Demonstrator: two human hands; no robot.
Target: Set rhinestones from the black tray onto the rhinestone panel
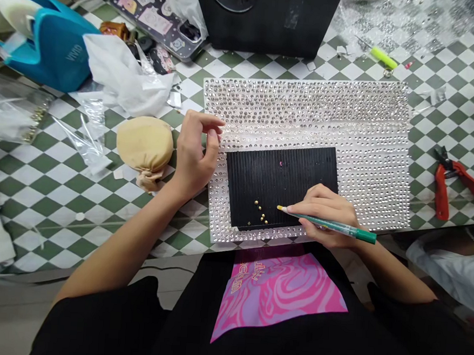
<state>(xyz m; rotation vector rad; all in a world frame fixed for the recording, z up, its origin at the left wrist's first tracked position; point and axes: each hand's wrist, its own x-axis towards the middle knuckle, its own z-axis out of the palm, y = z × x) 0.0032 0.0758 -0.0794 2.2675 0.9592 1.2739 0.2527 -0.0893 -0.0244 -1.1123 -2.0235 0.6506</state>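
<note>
My right hand (329,214) grips a slim pen-like tool with a green barrel (339,226) and a yellow tip. The tip points down at a black ridged board (281,180), close to its surface. Several small gold beads (262,217) lie on the board's lower left, and a tiny pink piece (281,163) sits farther up. Beneath the board is a rhinestone-covered mat (372,154). Over the mat's left edge, my left hand (198,150) has its fingers curled, thumb and forefinger nearly meeting. Whatever may be between them is hidden.
A beige pouch (145,147) lies left of my left hand. Beyond are a blue tape dispenser (55,46), crumpled tissue (126,78), a phone (159,15) and a black box (268,23). Red-handled pliers (443,181) and a yellow-green tool (383,57) lie at right.
</note>
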